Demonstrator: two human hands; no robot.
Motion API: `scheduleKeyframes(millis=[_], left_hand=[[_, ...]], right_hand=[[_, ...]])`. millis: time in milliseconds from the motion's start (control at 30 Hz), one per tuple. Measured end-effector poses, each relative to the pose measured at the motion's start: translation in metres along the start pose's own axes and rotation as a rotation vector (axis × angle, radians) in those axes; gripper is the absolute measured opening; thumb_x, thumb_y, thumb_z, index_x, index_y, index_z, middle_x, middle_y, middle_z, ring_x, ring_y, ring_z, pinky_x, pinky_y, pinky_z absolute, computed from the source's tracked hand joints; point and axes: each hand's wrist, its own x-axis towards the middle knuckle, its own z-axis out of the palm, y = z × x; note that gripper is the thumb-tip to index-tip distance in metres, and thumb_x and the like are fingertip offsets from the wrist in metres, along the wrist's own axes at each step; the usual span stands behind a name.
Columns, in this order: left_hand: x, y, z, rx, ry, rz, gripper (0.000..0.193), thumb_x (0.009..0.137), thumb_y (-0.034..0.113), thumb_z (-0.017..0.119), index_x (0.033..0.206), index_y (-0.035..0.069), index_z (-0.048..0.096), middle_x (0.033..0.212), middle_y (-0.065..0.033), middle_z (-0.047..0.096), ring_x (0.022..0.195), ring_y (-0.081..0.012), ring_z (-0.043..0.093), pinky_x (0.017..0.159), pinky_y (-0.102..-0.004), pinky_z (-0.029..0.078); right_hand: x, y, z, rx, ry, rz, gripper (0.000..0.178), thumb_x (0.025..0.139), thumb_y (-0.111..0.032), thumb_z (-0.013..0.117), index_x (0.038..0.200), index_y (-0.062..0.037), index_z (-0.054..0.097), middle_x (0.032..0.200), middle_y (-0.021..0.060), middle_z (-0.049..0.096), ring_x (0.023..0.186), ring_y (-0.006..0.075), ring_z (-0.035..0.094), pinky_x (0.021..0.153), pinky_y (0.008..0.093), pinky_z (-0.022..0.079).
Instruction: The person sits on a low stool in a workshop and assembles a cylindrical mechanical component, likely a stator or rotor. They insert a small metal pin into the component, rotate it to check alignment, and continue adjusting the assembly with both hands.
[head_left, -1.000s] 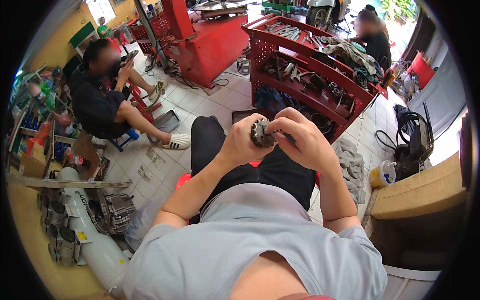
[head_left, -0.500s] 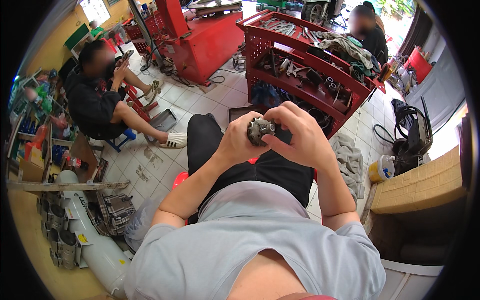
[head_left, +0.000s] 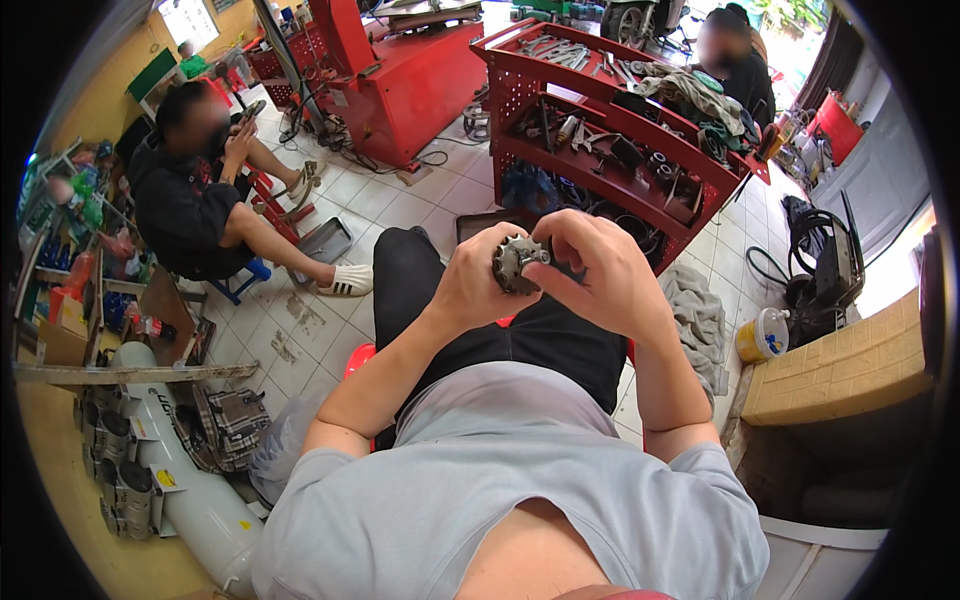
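Observation:
Above my lap, my left hand (head_left: 477, 272) is wrapped round a dark metal part with a toothed rim, like a small sprocket (head_left: 511, 264). Its toothed face is turned up, and the rest is hidden in my palm. My right hand (head_left: 607, 275) reaches to its right side, thumb and forefinger curled in. Between those fingertips shows a small shiny metal pin (head_left: 543, 257), close against the sprocket; I cannot tell whether it is joined to it.
A red tool cart (head_left: 620, 130) with spanners, rags and loose parts stands ahead. One person (head_left: 190, 190) sits at the left holding a phone; another (head_left: 745, 75) is beyond the cart. A grey cloth (head_left: 695, 320) and a white-and-yellow bucket (head_left: 763, 335) lie to my right.
The sprocket has tilted slightly, its toothed face now showing more fully. The fingers of my right hand have shifted a little around the pin. Both arms stay in place.

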Motion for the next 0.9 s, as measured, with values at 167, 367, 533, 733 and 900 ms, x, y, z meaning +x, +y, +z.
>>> scheduleKeyframes(millis=[167,367,533,733,900], left_hand=[[0.0,-0.006,0.002,0.038,-0.005,0.004,0.045,0.062,0.017,0.084,0.096,0.004,0.058,0.08,-0.009,0.064,0.07,-0.0218,0.063,0.067,-0.0326,0.051],[0.0,0.002,-0.001,0.013,-0.008,-0.015,0.041,0.063,0.017,0.08,0.094,0.004,0.056,0.08,-0.0116,0.061,0.072,-0.0301,0.062,0.067,-0.0364,0.05],[0.001,0.001,-0.001,0.032,-0.009,0.001,0.042,0.063,0.018,0.081,0.094,0.004,0.056,0.08,-0.0117,0.061,0.072,-0.0301,0.062,0.067,-0.0364,0.05],[0.002,0.0,-0.001,0.02,0.008,-0.013,0.041,0.063,0.017,0.08,0.094,0.004,0.057,0.081,-0.012,0.061,0.073,-0.0304,0.062,0.067,-0.0369,0.05],[0.001,-0.002,-0.004,0.037,0.007,-0.006,0.04,0.063,0.016,0.08,0.093,0.005,0.057,0.081,-0.0121,0.061,0.073,-0.0312,0.062,0.067,-0.037,0.05]], right_hand=[[-0.003,0.013,0.004,0.005,-0.045,-0.138,0.021,0.075,-0.007,0.071,0.092,-0.0039,0.059,0.085,0.0092,0.057,0.075,0.0269,0.058,0.068,0.0339,0.048],[0.0,-0.001,0.004,0.008,0.087,-0.046,0.017,0.075,-0.004,0.068,0.09,-0.0039,0.059,0.086,0.0103,0.057,0.073,0.0276,0.058,0.067,0.035,0.048],[-0.003,0.01,0.003,-0.054,-0.069,-0.077,0.018,0.075,-0.004,0.067,0.091,-0.0047,0.059,0.087,0.0098,0.056,0.075,0.027,0.056,0.066,0.0358,0.047],[-0.001,0.006,0.007,-0.023,0.055,-0.124,0.018,0.078,-0.012,0.066,0.093,-0.0073,0.058,0.081,0.0099,0.056,0.078,0.029,0.057,0.07,0.0406,0.044],[-0.001,0.0,-0.002,-0.068,-0.121,0.085,0.021,0.077,-0.011,0.066,0.096,-0.0072,0.058,0.087,0.0113,0.056,0.082,0.0301,0.057,0.071,0.0405,0.044]])
